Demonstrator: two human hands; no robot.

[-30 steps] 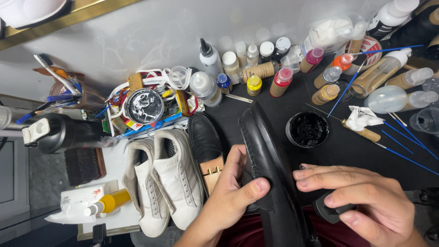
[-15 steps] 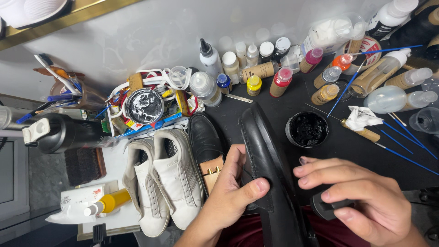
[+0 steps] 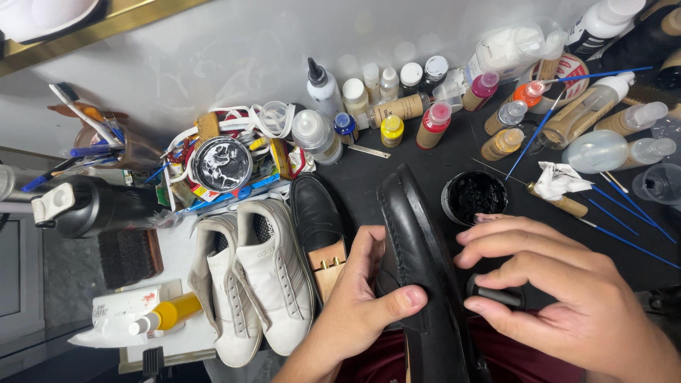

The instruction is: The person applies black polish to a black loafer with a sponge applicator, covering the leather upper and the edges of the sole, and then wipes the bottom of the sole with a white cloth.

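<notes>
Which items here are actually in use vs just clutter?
In use:
- black shoe, gripped by left hand
- small black applicator, pinched in right hand beside the shoe
- open jar of black polish, just above the right hand

Lying about:
- white sneakers
- second black shoe with wooden shoe tree
- paint bottles
- blue-handled brushes

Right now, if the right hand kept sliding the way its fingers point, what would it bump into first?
The right hand points left, holding a small dark applicator. It would probably meet the side of the black leather shoe first, which the left hand grips. Depth is hard to judge.
</notes>
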